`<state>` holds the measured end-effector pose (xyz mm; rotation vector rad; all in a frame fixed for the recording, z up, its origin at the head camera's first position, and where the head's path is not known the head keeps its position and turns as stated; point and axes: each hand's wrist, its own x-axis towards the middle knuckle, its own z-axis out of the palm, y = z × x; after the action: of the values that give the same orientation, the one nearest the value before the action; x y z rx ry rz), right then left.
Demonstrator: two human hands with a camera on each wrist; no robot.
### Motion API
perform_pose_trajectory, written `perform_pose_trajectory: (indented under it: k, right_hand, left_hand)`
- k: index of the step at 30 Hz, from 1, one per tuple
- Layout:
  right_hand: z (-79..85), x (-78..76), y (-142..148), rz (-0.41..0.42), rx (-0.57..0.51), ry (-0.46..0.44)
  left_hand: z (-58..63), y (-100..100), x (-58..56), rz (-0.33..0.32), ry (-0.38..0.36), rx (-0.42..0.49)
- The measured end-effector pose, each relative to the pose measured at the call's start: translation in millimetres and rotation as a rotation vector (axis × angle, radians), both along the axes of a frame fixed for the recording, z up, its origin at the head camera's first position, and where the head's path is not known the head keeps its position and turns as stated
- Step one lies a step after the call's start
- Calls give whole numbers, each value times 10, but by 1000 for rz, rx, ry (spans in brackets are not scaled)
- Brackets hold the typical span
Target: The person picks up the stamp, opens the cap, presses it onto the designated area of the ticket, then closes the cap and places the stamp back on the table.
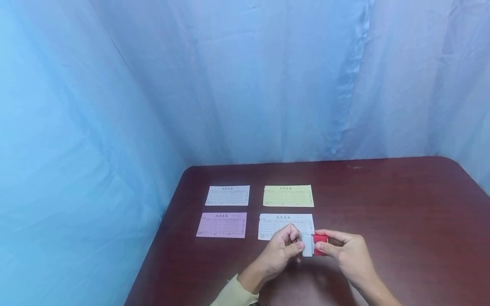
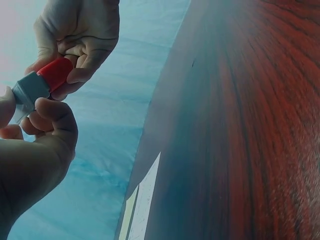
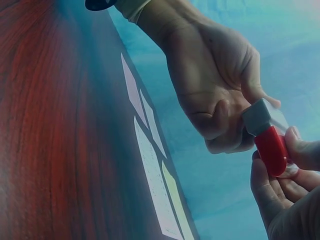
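Both hands hold a small stamp in front of the body, above the near part of the table. Its red handle (image 1: 320, 245) is pinched between the thumb and fingers of my right hand (image 1: 354, 257). My left hand (image 1: 278, 254) grips the grey end (image 1: 307, 245) with its thumb and curled fingers. In the left wrist view, the grey part (image 2: 32, 89) and red part (image 2: 56, 71) are in line and touching. The right wrist view shows the red part (image 3: 271, 150) below the grey one (image 3: 261, 117). The stamp's face is not visible.
Paper forms lie in two rows on the dark red-brown table (image 1: 402, 221): a white one (image 1: 227, 196) and a yellow one (image 1: 289, 196) behind, a pink one (image 1: 221, 225) and another white one (image 1: 285, 221) nearer. Blue curtains (image 1: 268, 85) surround the table's back and sides.
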<state>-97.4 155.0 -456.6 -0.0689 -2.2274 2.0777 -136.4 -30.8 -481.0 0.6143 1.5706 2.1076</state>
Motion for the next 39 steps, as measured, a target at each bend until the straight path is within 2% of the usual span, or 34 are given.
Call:
perform_pose_trajectory:
  k: [7, 13, 18, 23, 27, 30, 34, 36, 39]
  right_hand:
    - [-18, 2, -15, -7, -22, 3]
    - [-28, -5, -4, -8, -5, 12]
    - [-45, -3, 1, -21, 24, 7]
    - [-59, -4, 12, -42, 51, 15]
    - [-57, 0, 31, -64, 73, 22]
    - [-47, 1, 44, -68, 69, 36]
    - [-30, -12, 47, -51, 35, 59]
    - [-30, -20, 46, -51, 18, 48]
    - [-49, -17, 53, -59, -6, 13]
  left_hand:
    - [-3, -4, -1, -17, -14, 23]
    - [-39, -14, -25, -19, -38, 84]
    - [-45, 3, -16, -11, -17, 33]
    - [-33, 49, 0, 32, 36, -46]
    - [-20, 58, -5, 125, 71, -73]
    - [-9, 38, -17, 141, 41, 7]
    - [-1, 5, -32, 64, -57, 142]
    - [-8, -5, -37, 51, -82, 163]
    - [-22, 7, -38, 70, -98, 161]
